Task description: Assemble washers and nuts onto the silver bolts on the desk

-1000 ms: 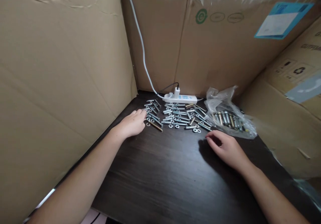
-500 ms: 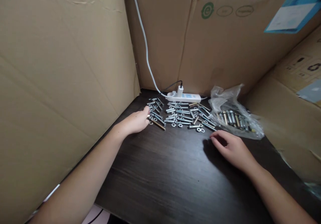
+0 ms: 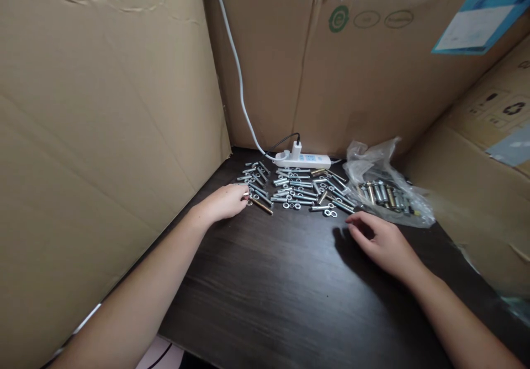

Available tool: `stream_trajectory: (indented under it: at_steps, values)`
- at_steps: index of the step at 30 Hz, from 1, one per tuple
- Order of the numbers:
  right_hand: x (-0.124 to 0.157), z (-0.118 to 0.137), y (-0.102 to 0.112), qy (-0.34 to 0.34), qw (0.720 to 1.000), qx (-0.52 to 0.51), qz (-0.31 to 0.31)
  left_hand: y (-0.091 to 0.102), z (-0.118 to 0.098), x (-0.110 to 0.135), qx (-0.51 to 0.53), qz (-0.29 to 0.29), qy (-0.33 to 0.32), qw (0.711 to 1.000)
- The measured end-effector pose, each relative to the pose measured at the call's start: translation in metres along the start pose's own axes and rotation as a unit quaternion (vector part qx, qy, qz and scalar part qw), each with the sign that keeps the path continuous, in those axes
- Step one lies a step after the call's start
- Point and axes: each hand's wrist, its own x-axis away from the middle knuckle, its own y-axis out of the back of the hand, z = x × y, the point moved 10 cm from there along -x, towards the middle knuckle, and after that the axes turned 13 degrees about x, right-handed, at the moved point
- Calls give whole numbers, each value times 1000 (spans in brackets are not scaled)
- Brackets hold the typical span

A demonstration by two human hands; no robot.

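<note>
My left hand (image 3: 227, 202) is over the left edge of the spread hardware, its fingers bent down and pressed together. Whatever sits between those fingertips is hidden or too small to name. Beside them lie a group of bolts (image 3: 257, 191) with nuts and washers, and a brass-coloured bolt (image 3: 262, 206). My right hand (image 3: 383, 243) hovers just above the table, lightly curled, with a gap between thumb and forefinger and nothing visible in it. Near its fingertips are a long silver bolt (image 3: 343, 207) and a washer (image 3: 333, 214).
Rows of bolts (image 3: 301, 184) cover the dark table (image 3: 265, 281). A clear plastic bag (image 3: 418, 214) with more bolts lies at the right. Behind is a white power strip (image 3: 314, 161) with a white cable (image 3: 238, 65). Cardboard walls (image 3: 265, 82) enclose the table.
My left hand has shifted slightly, its raised thumb lowering towards the bolts and the fingers turning down. My right hand stays nearly in place; the view has moved a little.
</note>
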Motion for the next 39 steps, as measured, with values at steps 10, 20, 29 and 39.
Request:
stream_trajectory:
  at_steps: [10, 20, 29, 39]
  values:
    - [2, -32, 29, -54, 995, 54, -56, 1, 6, 0, -25, -12, 32, 999]
    - [3, -31, 11, -28, 996, 46, 68, -6, 9, -5, -55, -16, 38, 998]
    - [4, -24, -12, -9, 993, 56, 105, -10, 10, -2, -38, 17, 47, 998]
    - [4, -20, -18, -12, 990, 65, 122, -4, -8, 5, -8, 24, 23, 999]
